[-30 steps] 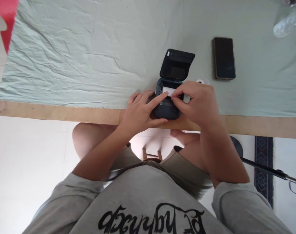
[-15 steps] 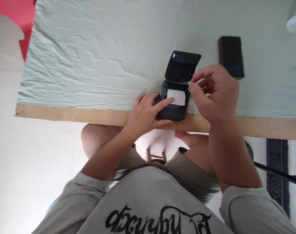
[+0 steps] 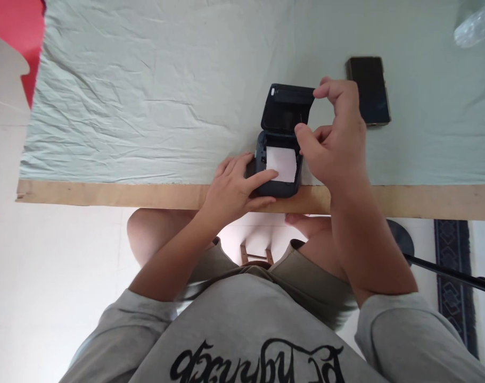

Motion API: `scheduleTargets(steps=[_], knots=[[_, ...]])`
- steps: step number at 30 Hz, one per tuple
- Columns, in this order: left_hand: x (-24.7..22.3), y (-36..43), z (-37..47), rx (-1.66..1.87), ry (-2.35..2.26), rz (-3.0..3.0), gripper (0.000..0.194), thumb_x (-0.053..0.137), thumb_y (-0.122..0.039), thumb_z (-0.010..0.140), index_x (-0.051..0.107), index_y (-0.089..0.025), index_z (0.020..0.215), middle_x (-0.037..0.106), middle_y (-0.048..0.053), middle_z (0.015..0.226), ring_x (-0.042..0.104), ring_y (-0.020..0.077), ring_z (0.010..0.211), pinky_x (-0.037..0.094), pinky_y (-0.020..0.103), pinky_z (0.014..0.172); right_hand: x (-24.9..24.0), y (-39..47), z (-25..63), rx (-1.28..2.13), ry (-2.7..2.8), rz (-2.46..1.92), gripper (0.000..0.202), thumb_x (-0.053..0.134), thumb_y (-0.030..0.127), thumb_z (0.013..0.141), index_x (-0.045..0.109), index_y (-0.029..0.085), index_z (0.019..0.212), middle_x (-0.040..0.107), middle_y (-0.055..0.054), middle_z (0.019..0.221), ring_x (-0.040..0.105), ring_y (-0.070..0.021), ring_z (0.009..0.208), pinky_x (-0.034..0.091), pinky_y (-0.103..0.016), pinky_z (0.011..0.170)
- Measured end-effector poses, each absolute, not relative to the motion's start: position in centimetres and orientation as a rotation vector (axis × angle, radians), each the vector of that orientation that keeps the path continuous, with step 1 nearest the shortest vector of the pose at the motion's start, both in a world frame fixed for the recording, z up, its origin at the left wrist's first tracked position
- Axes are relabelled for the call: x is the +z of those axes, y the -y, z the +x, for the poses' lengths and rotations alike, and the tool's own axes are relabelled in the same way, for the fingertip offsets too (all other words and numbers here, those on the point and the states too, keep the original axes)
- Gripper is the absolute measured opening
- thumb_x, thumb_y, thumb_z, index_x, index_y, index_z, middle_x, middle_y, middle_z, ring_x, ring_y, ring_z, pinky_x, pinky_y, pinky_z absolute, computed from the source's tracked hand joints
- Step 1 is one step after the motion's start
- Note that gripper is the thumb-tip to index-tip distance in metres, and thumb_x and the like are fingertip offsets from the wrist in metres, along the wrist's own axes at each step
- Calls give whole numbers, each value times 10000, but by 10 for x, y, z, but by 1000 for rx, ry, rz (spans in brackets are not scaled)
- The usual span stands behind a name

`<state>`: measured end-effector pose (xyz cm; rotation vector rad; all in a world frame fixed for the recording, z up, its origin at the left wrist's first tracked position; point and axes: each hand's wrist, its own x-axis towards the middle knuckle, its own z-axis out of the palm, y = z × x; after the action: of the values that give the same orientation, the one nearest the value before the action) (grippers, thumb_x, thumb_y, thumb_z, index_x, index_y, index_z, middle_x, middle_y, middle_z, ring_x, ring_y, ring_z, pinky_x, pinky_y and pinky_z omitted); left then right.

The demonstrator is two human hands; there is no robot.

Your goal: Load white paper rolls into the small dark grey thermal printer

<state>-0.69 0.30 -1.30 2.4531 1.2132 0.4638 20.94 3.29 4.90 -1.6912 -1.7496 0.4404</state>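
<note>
A small dark device [image 3: 279, 189] lies at the table's front edge with its black lid [image 3: 287, 109] raised at the back. White paper [image 3: 282, 163] shows in its opening and reaches over the front part. My left hand [image 3: 236, 185] is around the device's left side, its index finger resting on the paper and its thumb at the front. At the right, my right hand [image 3: 337, 133] has its index finger at the lid's upper right corner and its thumb near the hinge, with a gap between them.
A dark phone-like object [image 3: 370, 90] lies right of the lid. Clear crumpled plastic [image 3: 476, 26] is at the far right. The pale green cloth [image 3: 146, 96] is wrinkled at the left, and a wooden edge [image 3: 106, 195] runs along the front.
My right hand has moved up and its fingers have spread, the index finger now at the lid's corner. More paper shows over the front of the device. The view has shifted slightly.
</note>
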Motion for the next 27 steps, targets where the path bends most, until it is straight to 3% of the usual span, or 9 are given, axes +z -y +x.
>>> scheduleTargets(steps=[2,5,10,12,16,19,21,24,27], knots=[[-13,-3,-7,457,-1203,2451,542,624,-647,934,662,-331,1373,518,186,1498,496,375,1383,394,567,1119,47,-34,209,435,1752,-1686,374,604,268,935,491,315,1287,687,-70,1269,685,-156,671,552,-337,619],[-12,-3,-7,443,-1197,2447,528,625,-640,936,662,-336,1366,516,181,1502,493,371,1389,402,561,1117,45,-35,210,418,1742,-1630,386,610,257,923,484,309,1284,656,-85,1312,710,-171,760,571,-324,623],[-12,-3,-6,449,-1203,2456,519,637,-625,934,662,-339,1366,520,182,1495,490,371,1396,404,565,1119,46,-33,212,373,1694,-1510,379,603,243,913,484,296,1269,621,-104,1325,688,-228,1124,561,-272,600],[-13,-3,-7,461,-1195,2466,525,634,-630,934,665,-329,1363,524,191,1486,497,374,1393,412,563,1112,46,-32,213,403,1656,-1504,371,598,228,904,484,284,1253,661,-87,1179,691,-206,1046,545,-258,588],[-14,-3,-7,478,-1190,2479,518,627,-629,938,666,-327,1357,528,196,1480,508,371,1383,417,561,1105,48,-31,215,468,1566,-1485,296,581,201,887,496,267,1162,620,16,806,571,-138,627,455,-273,501],[-17,-3,-8,503,-1184,2509,516,633,-621,938,664,-323,1358,530,208,1471,519,372,1374,428,561,1090,50,-29,216,447,1562,-1518,216,577,219,897,528,278,1099,611,15,802,535,-140,608,435,-292,518],[-18,-3,-9,512,-1182,2512,518,635,-621,937,663,-321,1358,527,209,1474,520,374,1374,431,563,1087,52,-26,216,438,1627,-1617,19,568,286,935,569,275,951,598,6,751,553,-157,631,442,-316,573],[-18,-3,-9,503,-1184,2496,543,636,-633,934,639,-335,1388,528,189,1487,515,367,1381,424,555,1099,54,-18,217,478,1744,-1741,359,556,368,974,500,248,641,491,12,571,502,-158,566,389,-344,590],[-17,-3,-7,495,-1209,2470,691,678,-651,903,544,-323,1497,539,183,1495,522,364,1379,413,537,1119,52,-9,218,642,1738,-1832,537,585,403,976,411,237,496,413,19,465,413,-130,473,319,-346,542]])
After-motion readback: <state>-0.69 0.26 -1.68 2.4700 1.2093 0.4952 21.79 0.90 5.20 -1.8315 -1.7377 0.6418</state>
